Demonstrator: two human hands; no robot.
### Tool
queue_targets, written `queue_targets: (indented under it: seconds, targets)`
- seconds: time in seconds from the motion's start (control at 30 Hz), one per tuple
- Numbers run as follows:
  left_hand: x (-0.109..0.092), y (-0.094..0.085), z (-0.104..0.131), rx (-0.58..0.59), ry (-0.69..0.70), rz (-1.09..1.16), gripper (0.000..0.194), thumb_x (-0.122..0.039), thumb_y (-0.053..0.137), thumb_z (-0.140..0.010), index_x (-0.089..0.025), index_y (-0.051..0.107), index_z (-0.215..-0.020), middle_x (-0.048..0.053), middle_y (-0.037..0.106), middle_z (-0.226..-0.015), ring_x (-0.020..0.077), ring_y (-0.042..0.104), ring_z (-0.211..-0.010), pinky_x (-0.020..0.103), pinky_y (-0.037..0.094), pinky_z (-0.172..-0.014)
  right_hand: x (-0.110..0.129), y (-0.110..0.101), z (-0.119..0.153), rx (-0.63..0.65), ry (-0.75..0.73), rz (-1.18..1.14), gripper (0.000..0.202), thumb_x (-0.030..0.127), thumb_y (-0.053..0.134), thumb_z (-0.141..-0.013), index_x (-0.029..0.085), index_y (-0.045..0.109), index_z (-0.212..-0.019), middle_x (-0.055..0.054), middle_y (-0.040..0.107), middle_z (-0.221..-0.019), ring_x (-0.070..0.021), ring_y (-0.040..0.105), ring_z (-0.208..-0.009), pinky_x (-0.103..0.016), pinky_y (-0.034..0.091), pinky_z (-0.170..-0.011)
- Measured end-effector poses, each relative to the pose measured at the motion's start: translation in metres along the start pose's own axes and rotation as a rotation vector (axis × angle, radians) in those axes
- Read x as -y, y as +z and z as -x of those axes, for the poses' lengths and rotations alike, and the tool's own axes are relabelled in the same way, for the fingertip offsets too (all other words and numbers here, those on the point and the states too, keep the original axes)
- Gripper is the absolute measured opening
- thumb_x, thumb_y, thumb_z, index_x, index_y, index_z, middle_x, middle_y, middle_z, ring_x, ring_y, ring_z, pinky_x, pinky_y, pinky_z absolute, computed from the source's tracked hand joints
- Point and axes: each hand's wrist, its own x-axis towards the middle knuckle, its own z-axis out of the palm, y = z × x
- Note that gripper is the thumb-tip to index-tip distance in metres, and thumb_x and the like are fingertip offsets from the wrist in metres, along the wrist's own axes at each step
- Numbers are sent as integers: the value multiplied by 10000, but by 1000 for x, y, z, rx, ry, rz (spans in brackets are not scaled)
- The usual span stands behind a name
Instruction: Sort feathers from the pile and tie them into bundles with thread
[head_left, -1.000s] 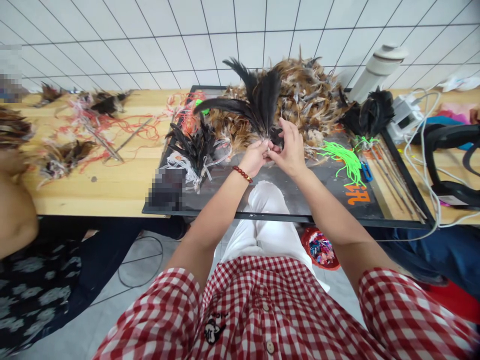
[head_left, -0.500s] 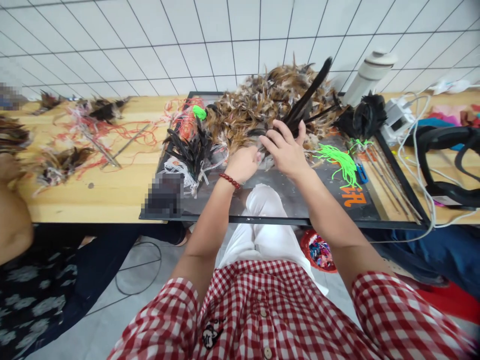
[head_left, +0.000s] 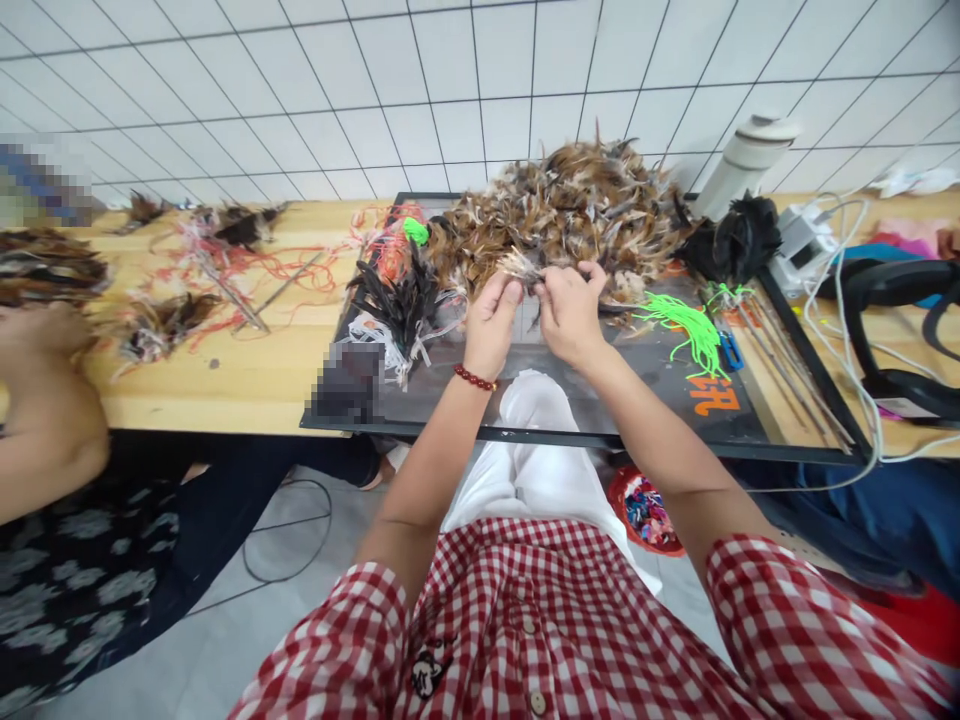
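A small feather bunch (head_left: 520, 265), with pale quill ends fanned up and to the left, is pinched between my two hands over the near edge of the big brown feather pile (head_left: 570, 205). My left hand (head_left: 491, 318), with a dark red bead bracelet at the wrist, closes thumb against fingers at its lower left. From the right, my right hand (head_left: 570, 314) grips the bunch's darker side between thumb and fingertips. The exact finger contact is too small to make out. Below the hands lies a dark framed board (head_left: 480, 395).
Left on the board are black feathers (head_left: 397, 295) tied with white string. Bright green cords (head_left: 686, 325), thin sticks (head_left: 795, 370) and a black feather bundle (head_left: 735, 240) lie right. A white bottle (head_left: 750, 160) stands behind. Another person's arm (head_left: 49, 400) rests at far left.
My right hand has gone from spread fingers on the pile to a pinch. My left hand has turned upward beside it. The long black feathers no longer stick up; a pale-quilled bunch shows between my hands.
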Motion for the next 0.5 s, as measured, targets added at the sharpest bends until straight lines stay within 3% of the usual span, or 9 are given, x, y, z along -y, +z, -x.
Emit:
queue_targets:
  seconds: [0.1,0.27,0.4,0.5]
  targets:
    - [-9,15,0,10,-27,144,396,-550,723,-841,-203,746,-1030,91,746,-1180,230,634,-1267,361,475,-1091,7,3,-1,73,19,-122,425,417,210,-1063,218,548,-898,-55,640,-819,-223,599,-883,-462,360,-1017]
    - [-29,23,-6,-77,-125,180,250,-413,671,-922,-175,684,-847,54,755,-897,179,711,-1088,301,527,-978,10,10,-6,251,12,-347,449,487,229,-1057,235,496,-800,-39,623,-752,-202,583,-746,-348,416,-807]
    - [-49,23,-21,-194,-135,206,281,-375,605,-974,-191,553,-767,-46,562,-619,89,696,-760,192,532,-769,19,18,-3,262,46,-273,315,370,291,-1050,210,560,-1019,-75,695,-916,-231,632,-945,-384,360,-963]
    - [-67,20,-36,-201,-143,212,302,-308,465,-1042,-203,488,-759,-72,449,-576,44,476,-475,168,438,-544,22,23,1,297,43,-223,274,292,321,-1029,190,571,-1073,-105,715,-1041,-248,622,-1054,-418,295,-1024]
